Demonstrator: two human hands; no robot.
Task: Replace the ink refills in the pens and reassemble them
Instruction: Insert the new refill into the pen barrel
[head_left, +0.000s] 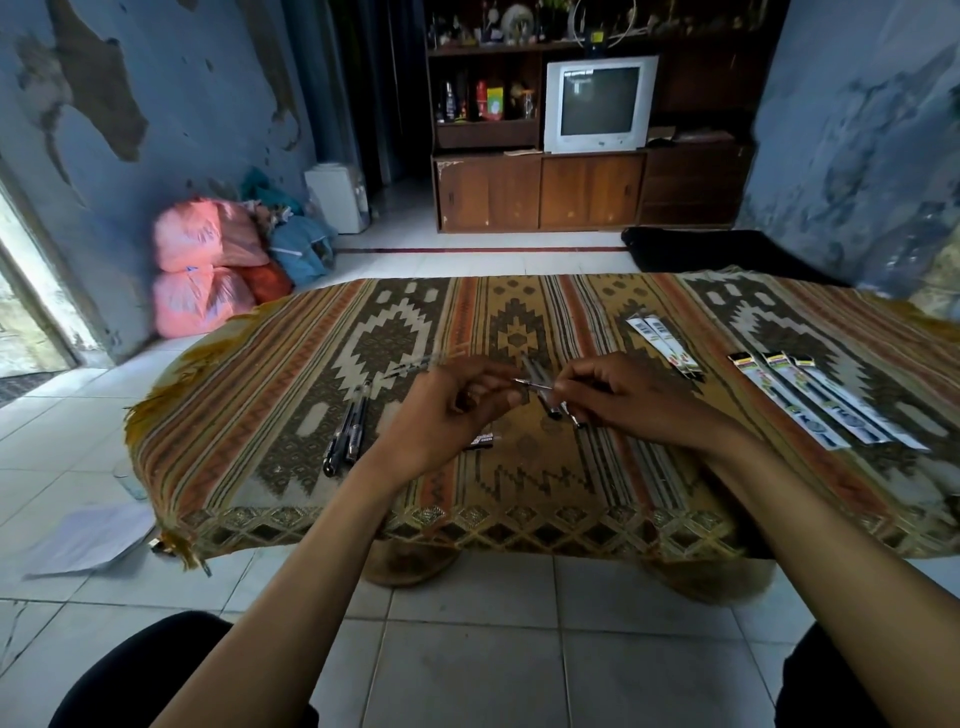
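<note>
Left hand: the left hand (457, 410) is raised above the patterned cloth (291, 415), fingers curled, pinching a clear pen barrel (415, 368) that runs out to the far left.
Right hand: the right hand (631, 397) faces it, fingertips pinching a thin refill (535, 385) whose metal tip points left at the other hand.
Hard to make out: the barrel is blurred, and how much of the refill sits inside the palm is hidden.
On the cloth: two black pens (349, 434) lie left of the hands; loose pen parts (558, 408) lie beneath them; packaged refills (826, 402) lie well to the right.
</note>
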